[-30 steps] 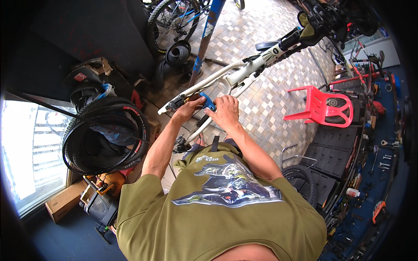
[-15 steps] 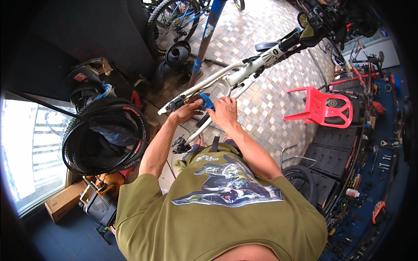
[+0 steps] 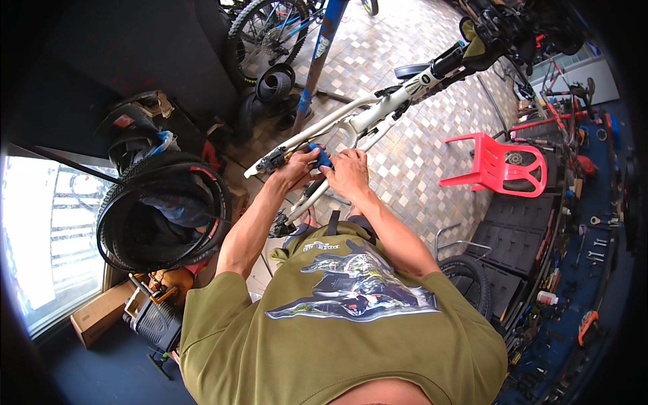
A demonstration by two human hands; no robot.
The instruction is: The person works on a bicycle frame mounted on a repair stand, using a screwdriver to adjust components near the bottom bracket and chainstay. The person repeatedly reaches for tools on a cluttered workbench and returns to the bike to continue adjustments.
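Note:
A white bicycle frame stretches diagonally from the handlebar area at upper right to its rear ends near my belly. My left hand has its fingers closed around a small blue tool, held between the two rear tubes of the frame. How the tool's tip meets the frame is hidden by the fingers. Just right of it, my right hand is curled over the nearer rear tube, its thumb side close to the blue tool. A dark mechanism sits at the far tube's end, beside my left hand.
A blue stand post rises beyond the frame. Bicycle tyres are piled at left, with a cardboard box below. To the right are a red plastic chair and a blue tool board with wrenches. Another bicycle wheel stands behind.
The blue tool has turned in my left hand, and less of its flat side shows. My left hand has shifted slightly right; my right hand stays almost in place.

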